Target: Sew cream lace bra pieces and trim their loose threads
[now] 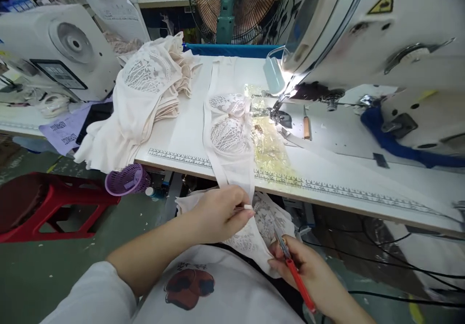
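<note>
A cream lace bra (pixel 232 137) lies over the table edge beside the sewing machine's needle, its lower band hanging down toward my lap. My left hand (pixel 221 212) is closed in a pinch at the end of this band, with a small pale bit showing between thumb and finger. Red-handled scissors (pixel 298 283) rest in my right hand (pixel 305 266), their blades pointing up and away from me. The thumb and fingers of that hand also touch the edge of another lace piece (pixel 269 217) on my lap. Part of this lace is hidden behind my hands.
The sewing machine (pixel 363 38) stands at right, its lamp lit. A stack of cream bras (pixel 141 91) overhangs the table at left. A wood-handled tool (pixel 306 125) lies near the needle. A purple basket (pixel 127 181) and red stool (pixel 72 198) stand below; a fan (pixel 232 9) is behind.
</note>
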Demonstrator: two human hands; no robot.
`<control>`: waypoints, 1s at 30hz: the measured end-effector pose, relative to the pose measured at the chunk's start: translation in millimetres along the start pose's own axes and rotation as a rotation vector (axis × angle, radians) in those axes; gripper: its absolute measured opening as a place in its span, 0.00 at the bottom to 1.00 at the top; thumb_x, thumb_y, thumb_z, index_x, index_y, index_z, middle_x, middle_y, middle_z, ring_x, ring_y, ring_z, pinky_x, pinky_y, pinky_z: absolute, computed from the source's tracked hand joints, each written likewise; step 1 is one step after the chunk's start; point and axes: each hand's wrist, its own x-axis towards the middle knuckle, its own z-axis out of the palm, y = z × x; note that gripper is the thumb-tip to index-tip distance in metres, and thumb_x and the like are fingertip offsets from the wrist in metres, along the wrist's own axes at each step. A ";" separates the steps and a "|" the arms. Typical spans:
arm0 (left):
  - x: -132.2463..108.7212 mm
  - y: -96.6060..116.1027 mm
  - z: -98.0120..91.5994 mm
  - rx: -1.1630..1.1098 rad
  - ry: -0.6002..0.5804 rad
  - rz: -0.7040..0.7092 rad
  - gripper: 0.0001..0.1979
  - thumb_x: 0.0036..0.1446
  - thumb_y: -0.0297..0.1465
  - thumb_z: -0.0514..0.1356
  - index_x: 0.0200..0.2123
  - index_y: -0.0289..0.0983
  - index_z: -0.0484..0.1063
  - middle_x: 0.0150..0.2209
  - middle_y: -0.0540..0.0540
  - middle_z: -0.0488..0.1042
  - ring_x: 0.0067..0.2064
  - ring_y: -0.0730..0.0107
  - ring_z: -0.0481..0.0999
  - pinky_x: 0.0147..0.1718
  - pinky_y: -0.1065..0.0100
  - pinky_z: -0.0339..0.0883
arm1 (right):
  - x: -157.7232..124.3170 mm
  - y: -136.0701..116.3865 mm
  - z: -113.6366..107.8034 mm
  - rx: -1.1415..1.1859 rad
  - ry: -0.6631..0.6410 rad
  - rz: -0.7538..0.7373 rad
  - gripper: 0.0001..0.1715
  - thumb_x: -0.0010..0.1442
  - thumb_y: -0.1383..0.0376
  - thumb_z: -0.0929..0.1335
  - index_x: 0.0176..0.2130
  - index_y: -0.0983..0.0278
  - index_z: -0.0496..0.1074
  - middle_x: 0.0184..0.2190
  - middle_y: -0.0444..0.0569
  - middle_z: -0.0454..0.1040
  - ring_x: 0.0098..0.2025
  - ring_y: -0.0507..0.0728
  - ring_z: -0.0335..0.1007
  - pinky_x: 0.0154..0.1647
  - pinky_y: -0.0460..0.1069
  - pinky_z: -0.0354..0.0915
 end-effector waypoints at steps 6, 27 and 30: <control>15.6 12.9 17.1 0.114 -0.147 0.002 0.06 0.59 0.31 0.54 0.30 0.37 0.64 0.29 0.49 0.70 0.30 0.71 0.70 0.30 0.71 0.62 | -1.9 -19.7 -18.1 0.143 0.275 -0.128 0.12 0.52 0.60 0.70 0.29 0.60 0.63 0.35 0.49 0.73 0.36 0.58 0.70 0.30 0.49 0.66; 15.2 16.0 22.6 -0.531 -0.336 -0.212 0.09 0.53 0.31 0.56 0.23 0.35 0.64 0.19 0.55 0.57 0.22 0.79 0.55 0.20 0.75 0.49 | 29.3 -50.1 -18.9 0.366 0.164 -0.390 0.11 0.56 0.65 0.68 0.29 0.60 0.59 0.26 0.43 0.66 0.26 0.51 0.61 0.25 0.47 0.60; 16.1 16.3 24.9 -0.585 -0.314 -0.245 0.13 0.53 0.31 0.55 0.18 0.35 0.61 0.18 0.55 0.55 0.22 0.79 0.54 0.20 0.73 0.48 | 31.0 -46.9 -18.8 0.413 0.152 -0.387 0.12 0.57 0.62 0.68 0.29 0.60 0.58 0.27 0.43 0.65 0.27 0.52 0.61 0.27 0.48 0.60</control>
